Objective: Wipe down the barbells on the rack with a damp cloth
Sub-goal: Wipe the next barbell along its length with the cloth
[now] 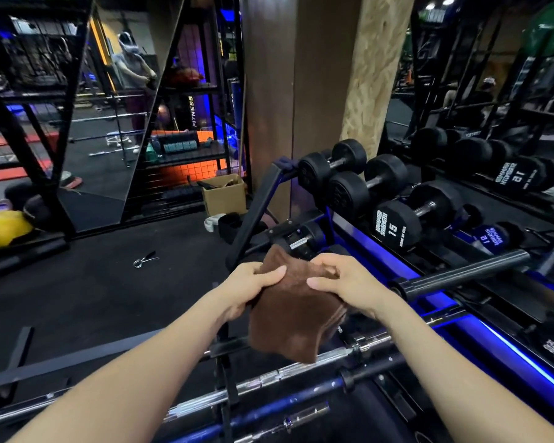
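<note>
I hold the brown cloth (293,310) up with both hands: my left hand (253,282) and right hand (346,287) each pinch its top edge, fingers curled into the fabric. It hangs above the chrome barbells (269,382) on the rack (253,212). A dumbbell (394,230) beside it reads "HAMMER STRENGTH 15".

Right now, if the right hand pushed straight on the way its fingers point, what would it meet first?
The brown cloth it already pinches; past that, probably the left hand gripping the cloth's other side, though depth is unclear.
</note>
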